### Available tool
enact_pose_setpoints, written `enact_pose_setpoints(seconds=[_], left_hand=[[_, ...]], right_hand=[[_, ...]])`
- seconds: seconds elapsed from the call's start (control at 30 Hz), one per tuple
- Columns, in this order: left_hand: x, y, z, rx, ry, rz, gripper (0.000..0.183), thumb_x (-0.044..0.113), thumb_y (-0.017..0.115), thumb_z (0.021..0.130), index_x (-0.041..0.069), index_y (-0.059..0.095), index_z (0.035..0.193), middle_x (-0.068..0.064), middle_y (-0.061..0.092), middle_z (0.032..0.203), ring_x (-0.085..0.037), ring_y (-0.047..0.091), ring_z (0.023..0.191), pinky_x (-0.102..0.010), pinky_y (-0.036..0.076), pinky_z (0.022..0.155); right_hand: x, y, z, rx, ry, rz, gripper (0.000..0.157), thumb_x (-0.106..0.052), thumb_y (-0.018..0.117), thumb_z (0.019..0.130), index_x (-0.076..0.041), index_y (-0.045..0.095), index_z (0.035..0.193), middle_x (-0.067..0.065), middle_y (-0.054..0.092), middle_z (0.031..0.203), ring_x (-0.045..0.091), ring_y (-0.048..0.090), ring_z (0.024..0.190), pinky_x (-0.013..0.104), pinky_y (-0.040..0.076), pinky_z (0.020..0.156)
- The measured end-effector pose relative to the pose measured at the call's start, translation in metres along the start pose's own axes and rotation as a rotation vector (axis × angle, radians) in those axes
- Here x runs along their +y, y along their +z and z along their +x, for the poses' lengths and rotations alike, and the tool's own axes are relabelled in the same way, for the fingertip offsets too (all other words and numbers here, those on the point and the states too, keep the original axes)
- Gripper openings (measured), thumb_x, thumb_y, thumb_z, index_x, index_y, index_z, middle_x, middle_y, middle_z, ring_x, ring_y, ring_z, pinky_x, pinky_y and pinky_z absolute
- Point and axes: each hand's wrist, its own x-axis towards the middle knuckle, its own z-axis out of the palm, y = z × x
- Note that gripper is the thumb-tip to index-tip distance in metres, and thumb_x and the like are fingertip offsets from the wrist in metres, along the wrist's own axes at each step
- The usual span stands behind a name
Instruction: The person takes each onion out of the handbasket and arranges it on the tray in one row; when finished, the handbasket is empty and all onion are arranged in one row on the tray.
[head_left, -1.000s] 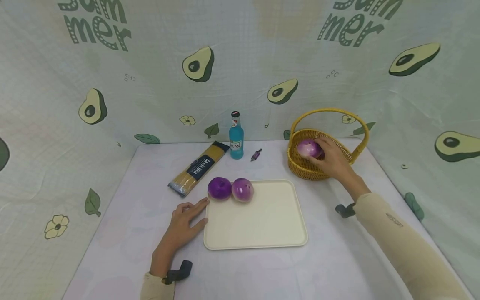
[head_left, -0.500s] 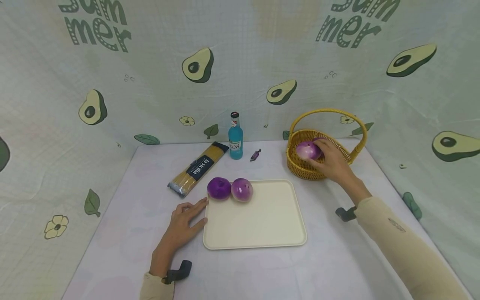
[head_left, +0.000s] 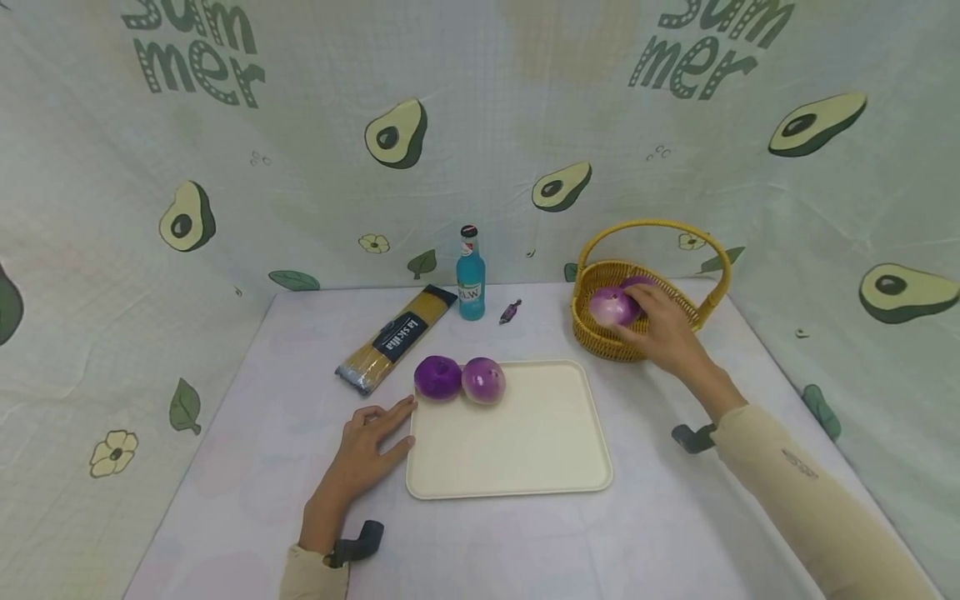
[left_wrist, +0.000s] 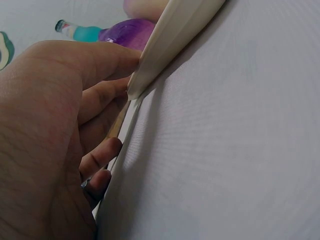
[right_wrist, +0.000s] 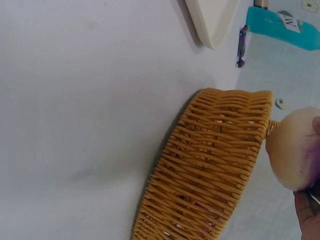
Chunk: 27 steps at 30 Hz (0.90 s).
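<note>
Purple-and-white onion (head_left: 611, 308) is sitting in the right hand (head_left: 663, 333), thumb and fingers gripping it over the wicker basket (head_left: 603, 343); right-wrist view is showing it above the rim. Another purple onion (head_left: 637, 282) is showing behind it, mostly hidden. Left hand (head_left: 363, 454) is resting by the cream tray (head_left: 517, 442), fingers loosely extended and spread, tips touching its left edge. Dark purple onion (head_left: 437, 379) and paler onion (head_left: 484, 382) are sitting side by side at the tray's far-left corner. Pasta pack (head_left: 397, 337) is lying slantwise behind, blue bottle (head_left: 471, 283) standing upright beside its end, wrapped candy (head_left: 510, 312) lying just right.
</note>
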Motion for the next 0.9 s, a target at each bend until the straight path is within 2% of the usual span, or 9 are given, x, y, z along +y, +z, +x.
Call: enact_pose_setpoints(seconds=[0.23, 0.57, 0.9], left_hand=[[0.002, 0.000, -0.003, 0.001, 0.001, 0.014, 0.058, 0.040, 0.066, 0.095, 0.028, 0.049, 0.149, 0.007, 0.046, 0.153, -0.026, 0.042, 0.119, -0.053, 0.029, 0.100], [0.003, -0.001, -0.001, 0.005, 0.003, 0.008, 0.058, 0.039, 0.066, 0.095, 0.028, 0.050, 0.149, 0.008, 0.046, 0.153, -0.027, 0.042, 0.120, -0.052, 0.029, 0.100], [0.000, 0.000, -0.001, 0.000, 0.005, -0.006, 0.058, 0.042, 0.065, 0.095, 0.029, 0.049, 0.149, 0.009, 0.045, 0.153, -0.027, 0.041, 0.121, -0.051, 0.026, 0.101]], right_hand=[[-0.004, 0.000, -0.008, 0.020, -0.048, 0.016, 0.067, -0.022, 0.078, 0.089, 0.005, 0.047, 0.142, 0.026, 0.042, 0.143, 0.049, 0.041, 0.129, 0.063, 0.037, 0.103], [-0.010, 0.003, -0.015, 0.020, -0.030, 0.054, 0.069, -0.023, 0.080, 0.088, 0.000, 0.047, 0.144, 0.022, 0.044, 0.145, 0.046, 0.042, 0.132, 0.061, 0.038, 0.104], [-0.021, 0.007, -0.023, 0.047, -0.081, 0.056, 0.066, -0.020, 0.081, 0.086, -0.001, 0.050, 0.142, 0.020, 0.047, 0.144, 0.044, 0.045, 0.130, 0.061, 0.039, 0.103]])
